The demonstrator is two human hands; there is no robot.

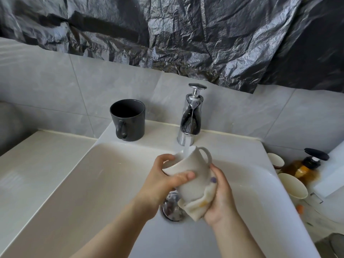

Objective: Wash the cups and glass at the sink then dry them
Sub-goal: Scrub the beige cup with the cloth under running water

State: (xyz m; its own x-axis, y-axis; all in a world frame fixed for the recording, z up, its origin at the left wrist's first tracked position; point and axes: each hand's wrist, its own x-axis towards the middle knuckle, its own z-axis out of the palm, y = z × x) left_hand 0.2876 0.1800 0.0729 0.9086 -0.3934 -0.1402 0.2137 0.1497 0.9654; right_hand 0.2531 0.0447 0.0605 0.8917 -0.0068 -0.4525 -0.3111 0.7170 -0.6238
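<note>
White ceramic mug [189, 168], one, above white sink basin [83, 183], long axis slanting, mouth up-left, left hand [160, 183] gripping its rim, right hand [221, 198] clutching one cream cloth [197, 205] against its base, one dark grey mug [130, 116] on ledge

White mug [188, 175]; dark grey mug [128, 120]; amber bottle [301, 169].

White sink [160, 130] ledge with a dark grey mug [128, 120] upright, left of the chrome tap [189, 116].

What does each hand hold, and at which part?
The left hand grips the white mug near its rim; right hand holds a cloth against its base.
</note>
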